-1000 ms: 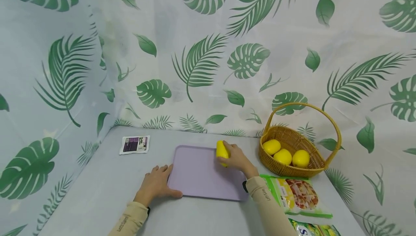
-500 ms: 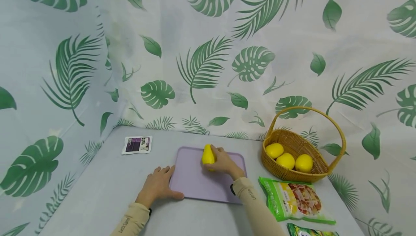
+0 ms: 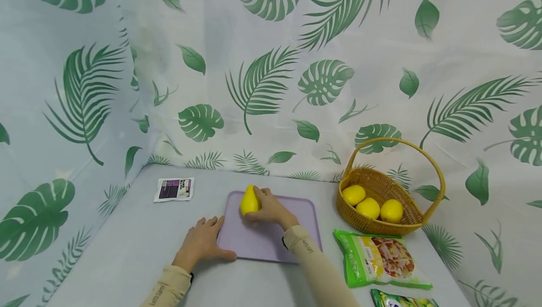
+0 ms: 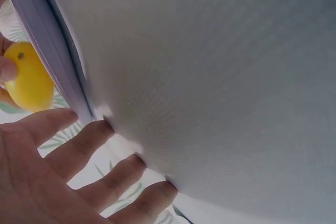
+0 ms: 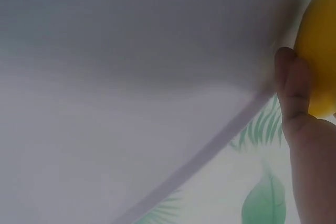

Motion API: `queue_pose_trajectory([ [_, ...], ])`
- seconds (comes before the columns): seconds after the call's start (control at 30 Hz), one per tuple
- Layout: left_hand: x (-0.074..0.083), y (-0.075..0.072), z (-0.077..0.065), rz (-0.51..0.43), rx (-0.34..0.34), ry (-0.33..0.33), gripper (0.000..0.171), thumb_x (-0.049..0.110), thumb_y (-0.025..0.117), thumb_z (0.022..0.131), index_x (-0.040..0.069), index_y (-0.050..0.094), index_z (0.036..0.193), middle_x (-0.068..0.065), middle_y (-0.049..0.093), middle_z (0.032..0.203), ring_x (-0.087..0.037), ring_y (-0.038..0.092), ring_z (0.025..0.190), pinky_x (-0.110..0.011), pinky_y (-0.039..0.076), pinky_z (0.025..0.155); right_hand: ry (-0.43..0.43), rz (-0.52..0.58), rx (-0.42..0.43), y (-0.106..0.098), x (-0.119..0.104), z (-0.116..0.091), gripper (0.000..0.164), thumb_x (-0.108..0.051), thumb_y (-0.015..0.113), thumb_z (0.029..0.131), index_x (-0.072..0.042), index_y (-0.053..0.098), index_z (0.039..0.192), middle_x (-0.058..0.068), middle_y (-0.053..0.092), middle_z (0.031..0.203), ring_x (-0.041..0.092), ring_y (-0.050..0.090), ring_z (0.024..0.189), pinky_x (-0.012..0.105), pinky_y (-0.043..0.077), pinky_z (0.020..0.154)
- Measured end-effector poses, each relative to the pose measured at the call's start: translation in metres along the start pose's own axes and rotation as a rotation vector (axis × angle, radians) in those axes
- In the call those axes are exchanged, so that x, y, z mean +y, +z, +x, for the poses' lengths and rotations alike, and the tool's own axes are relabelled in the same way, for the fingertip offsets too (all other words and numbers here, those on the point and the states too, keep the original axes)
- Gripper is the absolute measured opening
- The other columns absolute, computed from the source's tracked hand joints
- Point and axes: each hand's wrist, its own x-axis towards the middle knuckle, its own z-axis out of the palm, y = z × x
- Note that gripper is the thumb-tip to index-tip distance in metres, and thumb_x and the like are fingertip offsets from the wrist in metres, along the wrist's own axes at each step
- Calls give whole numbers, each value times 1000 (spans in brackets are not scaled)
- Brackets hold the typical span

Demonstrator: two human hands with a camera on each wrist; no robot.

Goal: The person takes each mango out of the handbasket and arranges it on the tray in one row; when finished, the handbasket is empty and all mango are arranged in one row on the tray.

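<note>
Gripped yellow pear-shaped fruit btwn thumb and fingers of R hand over far L part of lilac tray (touching or just above, hard to tell), and rested L hand, fingers spread and holding nothing, at tray's near L corner. Judged light, stiff and a bit slick, not esp. fragile, so best taken round fat end rather than narrow end. Carried it leftward across tray vs. half a sec. earlier, leaving L hand in place and same three yellow fruits in wicker basket.
</note>
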Motion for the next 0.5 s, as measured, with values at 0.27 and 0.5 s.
queue_pose_trajectory([
  [0.27, 0, 0, 0, -8, -13, -5, 119, 73, 82, 60, 6, 45, 150, -24, 50, 150, -55, 42, 137, -74, 39, 106, -4, -24, -12, 8, -11, 11, 102, -50, 76, 81, -15, 24, 161, 21, 42, 149, 27, 55, 114, 47, 49, 106],
  [0.5, 0, 2, 1, -1, -5, -5, 120, 73, 82, 58, 5, 45, 150, -24, 51, 149, -55, 42, 137, -74, 39, 106, -5, -39, -18, 13, -13, 18, 102, -57, 74, 81, -15, 25, 160, 20, 44, 148, 25, 55, 113, 45, 50, 105],
])
